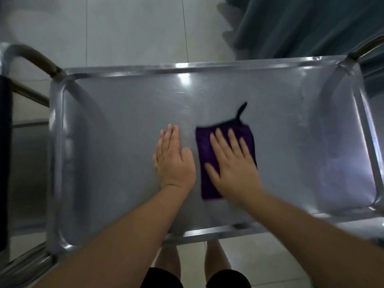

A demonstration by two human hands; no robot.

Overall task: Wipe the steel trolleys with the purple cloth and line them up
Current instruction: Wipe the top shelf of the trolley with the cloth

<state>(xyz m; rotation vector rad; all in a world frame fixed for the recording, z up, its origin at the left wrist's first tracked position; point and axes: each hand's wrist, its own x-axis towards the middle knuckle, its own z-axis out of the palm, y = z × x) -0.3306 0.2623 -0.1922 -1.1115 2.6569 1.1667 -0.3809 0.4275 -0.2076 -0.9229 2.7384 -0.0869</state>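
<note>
**Wiping the top shelf of a steel trolley**

The left hand (173, 159) is laid flat, fingers straight, on the trolley (124, 113) shelf near its middle. Just beside it, the purple cloth (204, 163) is pressed down under the flat, uncurled right hand (232, 163). The cloth is judged soft, light and best driven by palm pressure. No legible writing is seen.

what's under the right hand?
The purple cloth, pressed flat on the steel trolley top by the right hand. The cloth's middle is covered by the palm. The left hand lies on bare steel beside it.
</note>
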